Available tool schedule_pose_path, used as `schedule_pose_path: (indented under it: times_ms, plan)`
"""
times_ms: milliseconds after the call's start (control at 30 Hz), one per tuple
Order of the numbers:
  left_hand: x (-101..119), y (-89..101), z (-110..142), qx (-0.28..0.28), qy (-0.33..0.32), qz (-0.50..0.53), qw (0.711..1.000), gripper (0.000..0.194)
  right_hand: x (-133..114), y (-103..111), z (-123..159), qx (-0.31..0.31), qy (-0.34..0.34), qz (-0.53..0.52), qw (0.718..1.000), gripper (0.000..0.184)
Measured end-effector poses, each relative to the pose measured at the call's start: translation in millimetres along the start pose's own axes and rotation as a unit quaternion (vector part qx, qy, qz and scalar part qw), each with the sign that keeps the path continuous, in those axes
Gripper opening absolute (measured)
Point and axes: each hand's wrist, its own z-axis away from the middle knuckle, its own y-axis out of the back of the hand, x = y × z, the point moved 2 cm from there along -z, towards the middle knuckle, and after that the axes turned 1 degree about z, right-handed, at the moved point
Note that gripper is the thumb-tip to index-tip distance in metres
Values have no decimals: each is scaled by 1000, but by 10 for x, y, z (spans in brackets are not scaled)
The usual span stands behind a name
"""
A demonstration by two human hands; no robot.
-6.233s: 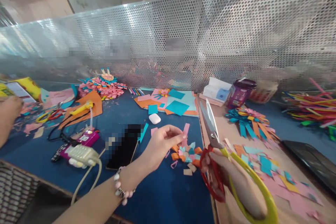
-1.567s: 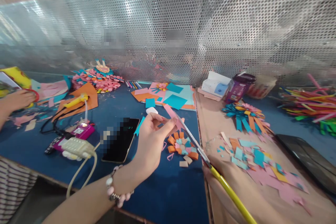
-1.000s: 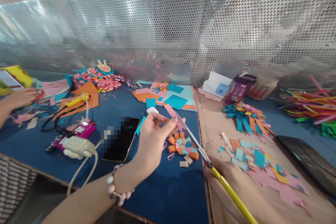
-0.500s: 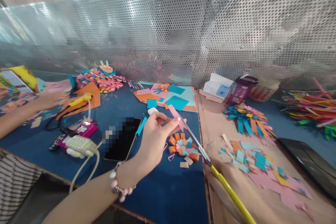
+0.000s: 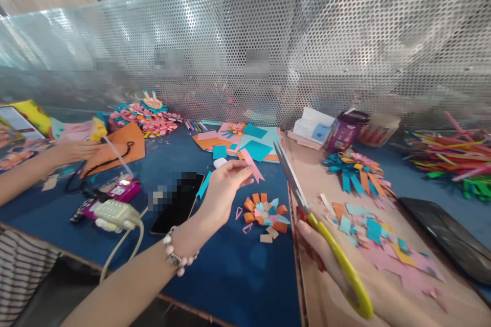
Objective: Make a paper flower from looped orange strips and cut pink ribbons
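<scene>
Pinched in my left hand point(image 5: 226, 184) is a pink paper strip point(image 5: 252, 166) with a notched lower end. My right hand point(image 5: 326, 250) grips a pair of scissors point(image 5: 293, 179) with yellow and red handles; the blades point up and away, slightly apart, just right of the strip. Below the strip, a paper flower point(image 5: 266, 209) of orange, blue and pink loops lies on the blue table. Small pink paper loops point(image 5: 247, 228) and beige paper bits point(image 5: 266, 237) rest beside it.
Coloured paper sheets point(image 5: 264, 135) lie behind my hands. At right are paper scraps point(image 5: 374, 232), a finished rosette point(image 5: 356, 171), a dark phone point(image 5: 441, 230) and a purple cup point(image 5: 347, 130). Left are a phone point(image 5: 178, 204), a power strip point(image 5: 115, 209) and another person's hand point(image 5: 72, 150) with a glue gun point(image 5: 98, 130).
The scissors have moved right, away from the strip, and their blades have parted. The strip's lower end now shows a notch. The other person has lifted the glue gun.
</scene>
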Motion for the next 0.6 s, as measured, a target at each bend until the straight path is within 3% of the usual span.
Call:
schedule_pose_path:
  times_ms: [200,400,600]
  plan:
    - [24,-32,56,-19,17,9,1000,15,-45,38,10,-12,-29,26,999,37]
    - [9,-83,172,-57,59,48,995,12,-27,5,17,-16,28,72,997,46]
    - [27,-133,259,-56,61,92,992,12,-32,-4,31,0,17,78,997,40]
